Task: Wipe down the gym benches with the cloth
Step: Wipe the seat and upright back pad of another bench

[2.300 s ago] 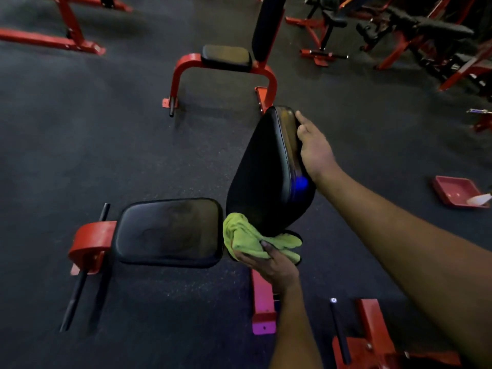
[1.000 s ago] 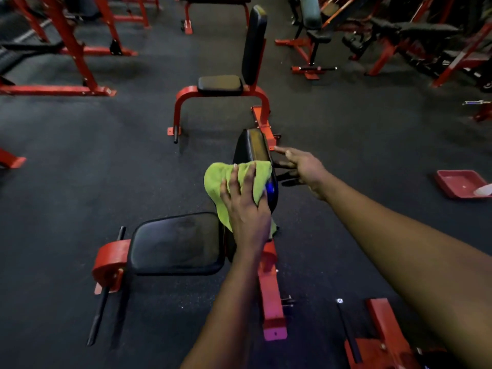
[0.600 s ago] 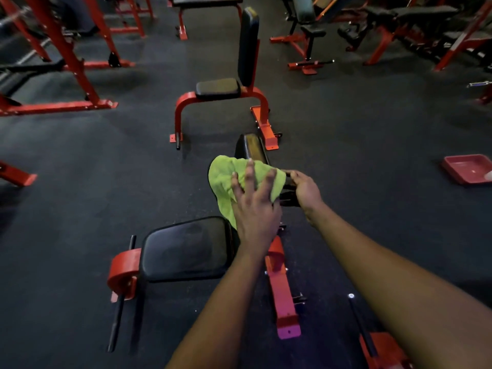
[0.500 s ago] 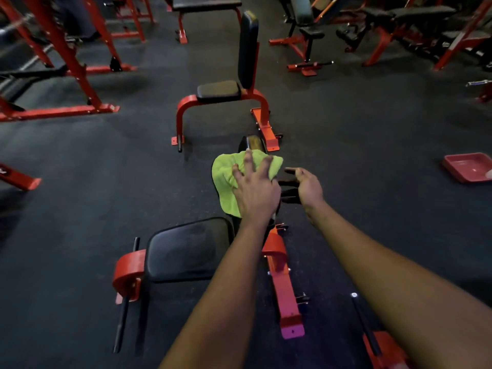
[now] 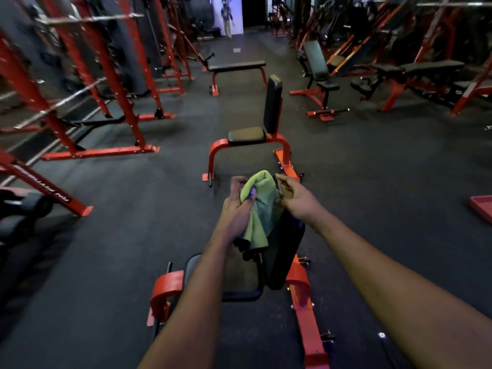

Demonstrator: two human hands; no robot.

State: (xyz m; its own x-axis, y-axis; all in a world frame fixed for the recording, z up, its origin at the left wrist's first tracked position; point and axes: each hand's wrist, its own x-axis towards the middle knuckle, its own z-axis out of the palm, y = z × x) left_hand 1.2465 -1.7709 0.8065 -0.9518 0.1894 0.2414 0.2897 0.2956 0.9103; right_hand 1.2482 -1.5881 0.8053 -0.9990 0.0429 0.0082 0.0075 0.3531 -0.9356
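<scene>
**Cloth** (image 5: 262,206): lime green, bunched. Draped over top of near bench's backrest (image 5: 285,251), hanging down its left face. Upper part gripped by left hand (image 5: 237,206).
**Near bench** (image 5: 306,302): red frame, black pads. Backrest upright, seat pad (image 5: 239,275) flat, below cloth.
**Bench 2** (image 5: 271,107): same type, straight ahead, apart from near bench.
**Flat bench** (image 5: 235,66): black top, red legs, further back.
**Incline bench** (image 5: 316,65): back right, black/red.
</scene>
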